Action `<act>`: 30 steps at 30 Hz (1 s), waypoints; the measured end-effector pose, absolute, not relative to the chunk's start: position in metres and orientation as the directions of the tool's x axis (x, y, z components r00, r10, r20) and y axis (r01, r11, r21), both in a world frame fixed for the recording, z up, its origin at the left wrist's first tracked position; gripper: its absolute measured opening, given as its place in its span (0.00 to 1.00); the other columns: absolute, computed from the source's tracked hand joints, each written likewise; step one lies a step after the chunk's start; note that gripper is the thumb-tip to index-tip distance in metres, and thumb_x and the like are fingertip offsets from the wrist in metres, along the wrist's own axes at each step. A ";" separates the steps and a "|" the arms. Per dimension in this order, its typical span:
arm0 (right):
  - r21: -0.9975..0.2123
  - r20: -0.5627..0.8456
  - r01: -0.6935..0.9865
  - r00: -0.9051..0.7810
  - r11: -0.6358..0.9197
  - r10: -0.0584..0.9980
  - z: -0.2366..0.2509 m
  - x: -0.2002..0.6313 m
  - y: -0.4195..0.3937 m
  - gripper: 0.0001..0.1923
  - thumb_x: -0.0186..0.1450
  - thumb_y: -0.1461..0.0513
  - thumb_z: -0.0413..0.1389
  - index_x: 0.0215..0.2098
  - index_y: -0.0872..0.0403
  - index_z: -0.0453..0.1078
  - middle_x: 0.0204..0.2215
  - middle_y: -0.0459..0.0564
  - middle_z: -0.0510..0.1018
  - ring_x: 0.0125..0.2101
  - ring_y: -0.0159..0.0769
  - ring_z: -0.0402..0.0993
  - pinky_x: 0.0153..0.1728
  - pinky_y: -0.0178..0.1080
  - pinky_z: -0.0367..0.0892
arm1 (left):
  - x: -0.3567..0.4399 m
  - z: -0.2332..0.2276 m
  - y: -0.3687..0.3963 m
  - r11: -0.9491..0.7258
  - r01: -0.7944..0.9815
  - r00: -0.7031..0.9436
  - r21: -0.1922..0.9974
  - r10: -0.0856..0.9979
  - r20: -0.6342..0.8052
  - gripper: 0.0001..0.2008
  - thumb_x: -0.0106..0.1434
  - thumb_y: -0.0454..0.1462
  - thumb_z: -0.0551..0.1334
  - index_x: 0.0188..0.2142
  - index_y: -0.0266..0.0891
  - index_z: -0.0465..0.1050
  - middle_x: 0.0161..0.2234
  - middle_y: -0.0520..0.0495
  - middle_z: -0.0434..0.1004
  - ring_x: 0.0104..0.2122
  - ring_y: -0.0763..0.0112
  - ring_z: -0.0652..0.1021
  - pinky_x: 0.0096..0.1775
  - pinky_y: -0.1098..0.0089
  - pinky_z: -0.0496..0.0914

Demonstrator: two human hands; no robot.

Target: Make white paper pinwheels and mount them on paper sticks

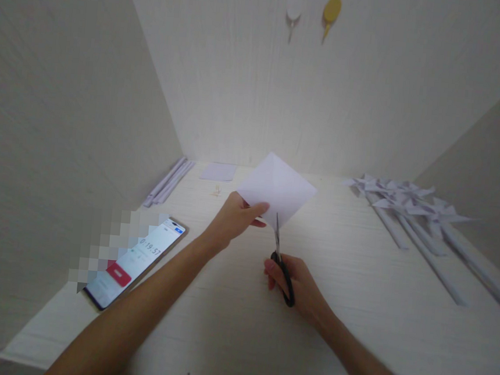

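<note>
One held sheet [277,184], one pair of scissors [277,247]

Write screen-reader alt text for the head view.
A person's left hand holds up a square of white paper while the right hand holds black-handled scissors to its near corner. On the pale table, paper pinwheels lie to the right; a phone showing a timer and rolled paper sticks lie to the left.
</note>
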State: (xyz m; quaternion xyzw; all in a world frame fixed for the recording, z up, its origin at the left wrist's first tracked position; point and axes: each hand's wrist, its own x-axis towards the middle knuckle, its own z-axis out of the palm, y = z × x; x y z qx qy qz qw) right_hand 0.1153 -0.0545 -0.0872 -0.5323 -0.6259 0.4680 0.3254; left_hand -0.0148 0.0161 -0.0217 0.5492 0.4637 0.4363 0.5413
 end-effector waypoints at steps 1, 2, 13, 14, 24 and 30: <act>-0.932 -0.094 0.363 -0.221 -0.007 0.971 -0.087 0.115 -0.055 0.23 0.58 0.48 0.45 0.16 0.56 0.60 0.14 0.44 0.63 0.16 0.27 0.58 0.18 0.31 0.54 | -0.015 -0.022 0.016 0.017 0.034 0.192 0.999 0.981 -0.023 0.13 0.47 0.35 0.61 0.33 0.31 0.70 0.29 0.45 0.75 0.28 0.70 0.75 0.25 0.73 0.72; -0.931 -0.095 0.364 -0.219 -0.009 0.971 -0.087 0.115 -0.055 0.23 0.58 0.48 0.45 0.16 0.56 0.60 0.14 0.44 0.63 0.16 0.27 0.58 0.18 0.31 0.53 | -0.015 -0.022 0.016 0.018 0.032 0.193 0.999 0.981 -0.024 0.13 0.47 0.35 0.61 0.34 0.31 0.70 0.29 0.45 0.75 0.28 0.70 0.75 0.25 0.73 0.72; -0.939 -0.091 0.343 -0.222 -0.010 0.971 -0.090 0.115 -0.054 0.23 0.56 0.46 0.45 0.16 0.56 0.59 0.13 0.44 0.62 0.16 0.27 0.58 0.18 0.31 0.53 | -0.015 -0.023 0.017 0.012 0.044 0.192 0.999 0.981 -0.021 0.12 0.47 0.34 0.60 0.33 0.31 0.69 0.29 0.46 0.76 0.27 0.71 0.75 0.24 0.74 0.72; -0.940 -0.091 0.340 -0.223 -0.010 0.971 -0.090 0.115 -0.054 0.23 0.56 0.46 0.45 0.16 0.56 0.59 0.13 0.44 0.62 0.16 0.27 0.58 0.18 0.31 0.53 | -0.015 -0.023 0.017 0.011 0.043 0.191 0.999 0.981 -0.019 0.12 0.47 0.34 0.60 0.33 0.31 0.69 0.29 0.46 0.76 0.27 0.71 0.75 0.24 0.74 0.72; -0.932 -0.072 0.362 -0.221 0.013 0.973 -0.088 0.114 -0.054 0.23 0.57 0.47 0.45 0.16 0.56 0.60 0.13 0.43 0.62 0.15 0.26 0.57 0.17 0.31 0.53 | -0.015 -0.022 0.016 0.011 0.045 0.188 0.999 0.982 -0.019 0.12 0.47 0.35 0.60 0.32 0.31 0.70 0.29 0.46 0.75 0.27 0.70 0.75 0.24 0.74 0.72; -0.929 -0.076 0.370 -0.215 0.009 0.974 -0.087 0.114 -0.054 0.23 0.57 0.47 0.45 0.15 0.56 0.60 0.13 0.44 0.63 0.16 0.27 0.58 0.18 0.31 0.54 | -0.016 -0.023 0.017 0.005 0.046 0.194 0.999 0.981 -0.014 0.12 0.47 0.34 0.60 0.33 0.31 0.70 0.28 0.46 0.75 0.27 0.71 0.75 0.25 0.74 0.72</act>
